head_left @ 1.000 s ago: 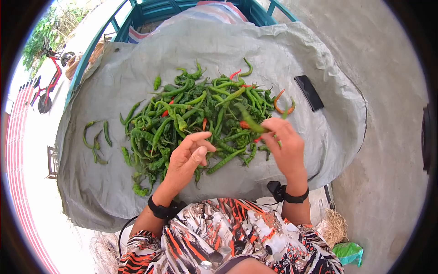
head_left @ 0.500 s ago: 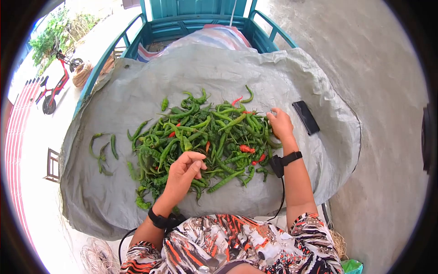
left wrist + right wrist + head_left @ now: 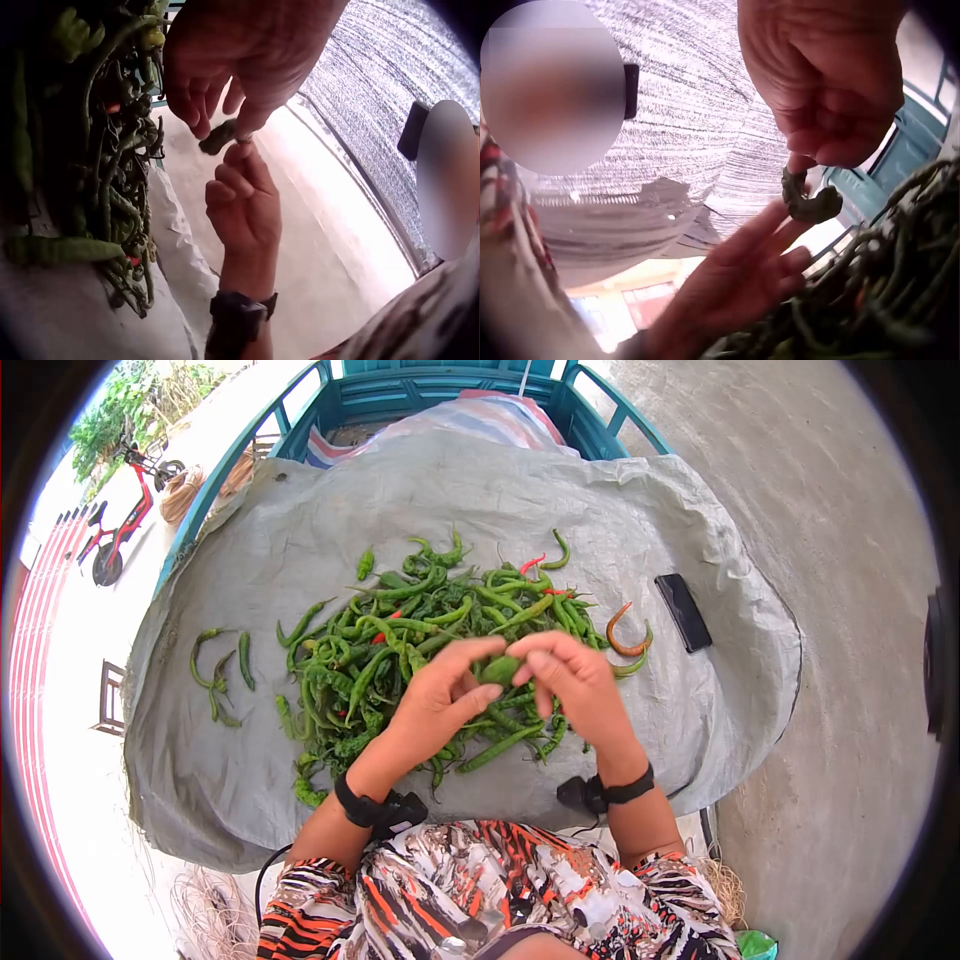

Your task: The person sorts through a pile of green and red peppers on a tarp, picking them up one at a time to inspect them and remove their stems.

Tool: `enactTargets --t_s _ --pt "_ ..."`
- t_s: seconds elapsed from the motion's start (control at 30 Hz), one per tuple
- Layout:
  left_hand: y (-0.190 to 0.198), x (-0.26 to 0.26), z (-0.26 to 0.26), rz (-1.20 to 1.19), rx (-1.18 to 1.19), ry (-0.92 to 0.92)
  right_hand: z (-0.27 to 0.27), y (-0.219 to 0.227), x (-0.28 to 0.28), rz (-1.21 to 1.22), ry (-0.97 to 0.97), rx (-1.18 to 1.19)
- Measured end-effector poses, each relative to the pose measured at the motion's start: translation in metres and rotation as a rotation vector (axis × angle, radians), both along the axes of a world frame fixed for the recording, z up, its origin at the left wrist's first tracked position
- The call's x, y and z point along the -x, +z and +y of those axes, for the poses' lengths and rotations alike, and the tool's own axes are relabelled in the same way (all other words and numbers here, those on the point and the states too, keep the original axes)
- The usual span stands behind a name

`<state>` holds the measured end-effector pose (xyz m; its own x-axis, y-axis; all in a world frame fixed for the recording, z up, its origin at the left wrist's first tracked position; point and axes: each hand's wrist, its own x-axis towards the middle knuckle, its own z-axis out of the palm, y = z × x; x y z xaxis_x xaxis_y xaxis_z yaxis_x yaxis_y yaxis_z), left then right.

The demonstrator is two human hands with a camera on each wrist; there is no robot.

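A short, curled green chili pepper (image 3: 498,670) is held between both hands above the pile. My left hand (image 3: 440,695) pinches it from the left with thumb and fingers. My right hand (image 3: 580,685) grips it from the other side, fingertips bent in at one end. In the left wrist view the thumbs meet close to one end of the pepper (image 3: 217,139). The right wrist view shows its curled shape (image 3: 814,206) between the two hands. Below lies a heap of chili peppers (image 3: 350,660), mostly green with a few red, partly hidden by the hands.
A grey sheet (image 3: 220,790) lies under the heap, draped over a teal cart bed (image 3: 400,395). At right are a black phone (image 3: 683,612) and a curved orange-red pepper (image 3: 618,635). Several loose green peppers (image 3: 245,660) lie at left. A red scooter (image 3: 125,525) stands beyond.
My right hand carried a long green pepper over the heap, then reached to the heap's right side. Now it has come back to the middle, meeting my left hand at a short green pepper.
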<state>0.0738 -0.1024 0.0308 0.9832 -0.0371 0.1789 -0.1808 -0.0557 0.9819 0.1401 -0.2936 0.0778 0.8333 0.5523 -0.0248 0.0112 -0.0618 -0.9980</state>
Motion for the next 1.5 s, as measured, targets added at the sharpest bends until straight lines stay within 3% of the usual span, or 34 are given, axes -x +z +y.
enactTargets --t_s 0.07,0.17,0.33,0.43,0.47,0.57,0.6,0.7,0.8,1.0,1.1,1.3,1.5 --pt "0.003 -0.001 -0.002 0.033 -0.127 -0.028 0.001 -0.002 0.002 0.030 0.009 -0.025" --pt "0.001 -0.001 0.001 0.019 -0.099 -0.017 -0.018 0.001 -0.011 -0.070 -0.128 0.108" --pt "0.003 -0.006 0.015 -0.242 -0.298 0.129 -0.070 0.007 -0.071 -0.170 -0.358 0.354" --pt "-0.002 -0.017 0.017 -0.386 -0.557 0.167 -0.066 0.015 -0.080 -0.448 -0.223 0.977" --pt "-0.004 -0.020 0.016 -0.416 -0.654 0.179 -0.071 0.005 -0.088 -0.492 -0.149 1.047" --pt "-0.021 -0.024 0.009 -0.286 -0.892 0.247 -0.058 -0.020 -0.117 -0.627 -0.196 0.818" --pt "-0.025 -0.025 0.006 -0.308 -1.022 0.240 -0.054 -0.029 -0.128 -0.617 -0.163 0.851" --pt "-0.024 -0.025 0.006 -0.292 -0.981 0.232 -0.055 -0.083 -0.161 -0.672 -0.170 1.057" --pt "-0.024 -0.024 0.007 -0.277 -0.953 0.220 -0.046 -0.106 -0.180 -0.673 -0.231 1.018" --pt "-0.023 -0.026 0.006 -0.230 -0.893 0.201 -0.020 -0.110 -0.201 -0.778 -0.051 0.908" --pt "-0.023 -0.025 0.008 -0.229 -0.876 0.195 -0.006 -0.106 -0.196 -0.730 -0.074 1.020" --pt "-0.029 -0.028 0.009 -0.263 -0.843 0.209 -0.013 -0.116 -0.209 -0.603 -0.052 0.996" --pt "-0.032 -0.027 0.008 -0.324 -0.794 0.259 -0.023 -0.111 -0.196 -0.829 -0.037 1.034"
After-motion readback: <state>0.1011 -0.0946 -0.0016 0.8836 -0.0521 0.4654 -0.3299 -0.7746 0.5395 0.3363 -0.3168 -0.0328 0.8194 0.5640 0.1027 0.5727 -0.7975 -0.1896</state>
